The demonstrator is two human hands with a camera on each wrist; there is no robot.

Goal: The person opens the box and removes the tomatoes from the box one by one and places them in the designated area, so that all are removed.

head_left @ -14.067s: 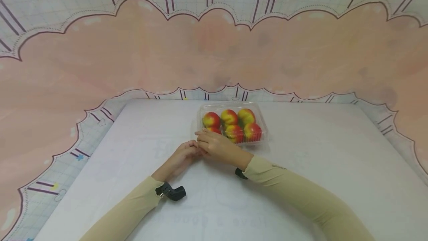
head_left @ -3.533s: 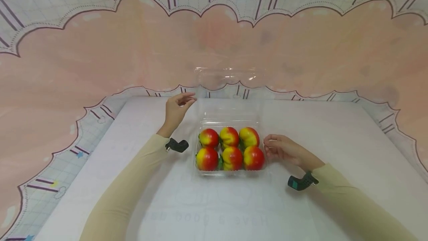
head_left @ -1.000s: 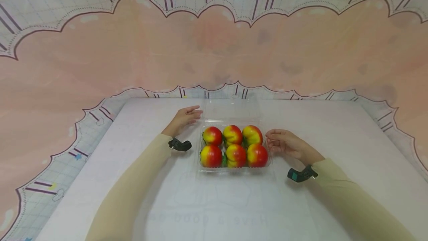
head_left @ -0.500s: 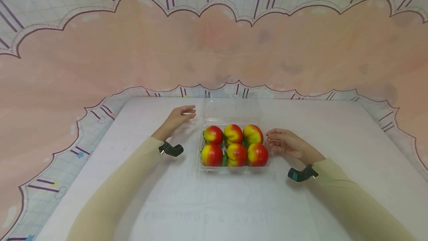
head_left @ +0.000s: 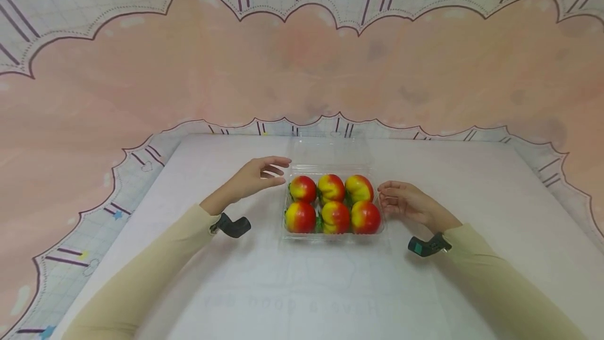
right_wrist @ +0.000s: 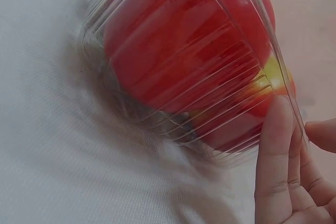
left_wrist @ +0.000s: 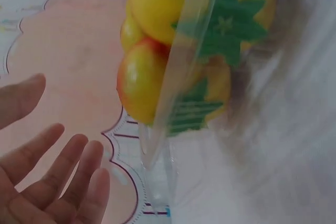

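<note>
A clear plastic fruit box [head_left: 332,238] stands on the table with its lid [head_left: 330,151] folded back behind it. Two rows of red-and-yellow fruits [head_left: 335,218] fill the box. In the left wrist view, green star-shaped leaves [left_wrist: 223,24] show on the fruits through the wall. My left hand [head_left: 257,174] hovers at the box's back left corner, fingers spread and holding nothing. At the right side, my right hand [head_left: 408,203] pinches the box rim [right_wrist: 286,77] between thumb [right_wrist: 323,134] and fingers.
White cloth [head_left: 283,282] with faint printed lettering covers the table around the box. A patterned pink backdrop [head_left: 302,67] rises behind the table's far edge. Black wrist cameras [head_left: 233,226] sit under both wrists.
The box was closed at first, then its lid stood raised; now it lies back. The box has come nearer. Most recently my left hand spread its fingers and shifted toward it; the right stayed.
</note>
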